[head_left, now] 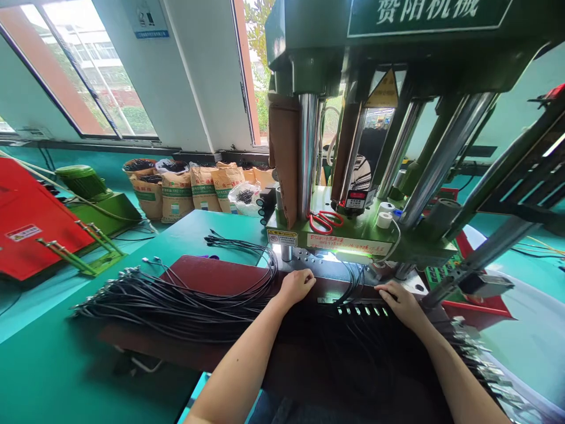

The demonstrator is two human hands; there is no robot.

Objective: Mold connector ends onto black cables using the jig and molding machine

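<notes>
My left hand (pixel 298 286) is curled closed at the front edge of the machine's metal bed (pixel 324 272); whatever may be inside its fingers is hidden. Opposite it, my right hand (pixel 399 299) has its fingers bent together near the bed's right side, and I cannot make out anything in them. Between the hands lies a mould strip (pixel 329 300) with a row of small bright metal ends (pixel 364 311). Thin black cables (pixel 352 282) cross the bed there. A thick bundle of black cables (pixel 189 309) with metal ends lies left of my left hand.
The green moulding press (pixel 304 70) stands over the bed on steel columns. Red-handled scissors (pixel 325 222) rest on its platen beside white tape rolls (pixel 385 217). More metal cable ends (pixel 485 365) hang at the right. Filled sacks (pixel 176 191) line the wall; a red machine (pixel 35 218) stands left.
</notes>
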